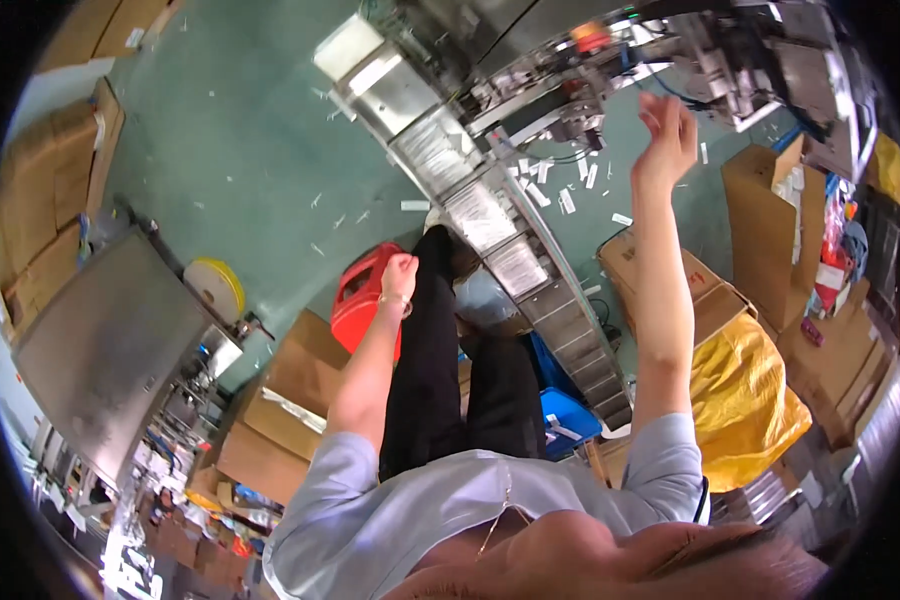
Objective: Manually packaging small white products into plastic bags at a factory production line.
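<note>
My left hand (400, 277) is closed in a loose fist beside my thigh, over a red plastic stool or container (355, 308) with cut-out openings. What its fingers hold, if anything, is hidden. My right arm stretches far forward, and my right hand (667, 140) is raised near a metal machine (580, 115) with cables. Its fingers are bent but apart, with nothing visible between them. Between my arms, a segmented conveyor (570, 340) runs diagonally past my legs and carries stacks of flat, whitish pieces (478, 215).
Cardboard boxes stand at the right (770, 225) and left (50, 180). A yellow sack (745, 400) lies by my right elbow, a blue bin (570, 418) beside my legs. White strips (567, 202) litter the green floor (260, 120). A grey metal cabinet (115, 340) and yellow-rimmed reel (215, 287) stand left.
</note>
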`<action>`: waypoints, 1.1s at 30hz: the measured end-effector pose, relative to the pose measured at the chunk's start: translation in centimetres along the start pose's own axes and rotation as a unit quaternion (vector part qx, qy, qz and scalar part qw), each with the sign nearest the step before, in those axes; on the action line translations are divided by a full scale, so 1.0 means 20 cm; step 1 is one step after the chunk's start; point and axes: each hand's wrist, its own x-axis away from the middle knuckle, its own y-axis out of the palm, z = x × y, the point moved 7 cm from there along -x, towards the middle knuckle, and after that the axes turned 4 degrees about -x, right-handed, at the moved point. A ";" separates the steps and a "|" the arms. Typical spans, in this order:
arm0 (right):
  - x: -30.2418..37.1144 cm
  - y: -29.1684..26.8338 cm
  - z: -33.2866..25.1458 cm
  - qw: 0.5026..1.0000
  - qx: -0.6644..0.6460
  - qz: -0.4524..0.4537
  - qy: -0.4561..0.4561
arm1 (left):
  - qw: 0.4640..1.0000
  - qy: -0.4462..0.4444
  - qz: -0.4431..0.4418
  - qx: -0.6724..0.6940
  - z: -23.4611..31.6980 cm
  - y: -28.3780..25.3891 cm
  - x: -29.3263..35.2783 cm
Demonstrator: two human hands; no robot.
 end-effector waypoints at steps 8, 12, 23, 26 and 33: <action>0.23 -0.72 0.74 0.963 0.257 -0.075 -0.001 | 0.980 0.055 0.184 -0.048 -0.17 0.12 -0.33; 0.09 -0.72 0.90 0.858 0.480 -0.171 -0.055 | 0.992 -0.009 0.125 -0.027 -0.46 0.21 -0.54; -0.36 -0.28 0.98 0.501 0.708 -0.243 -0.434 | 0.887 0.230 0.000 -0.400 -0.57 0.69 -1.16; -0.37 -0.25 0.98 0.451 0.697 -0.222 -0.511 | 0.850 0.267 0.003 -0.453 -0.58 0.80 -1.26; -0.48 -0.25 0.99 0.379 0.765 -0.218 -0.473 | 0.828 0.291 0.006 -0.479 -0.81 0.87 -1.36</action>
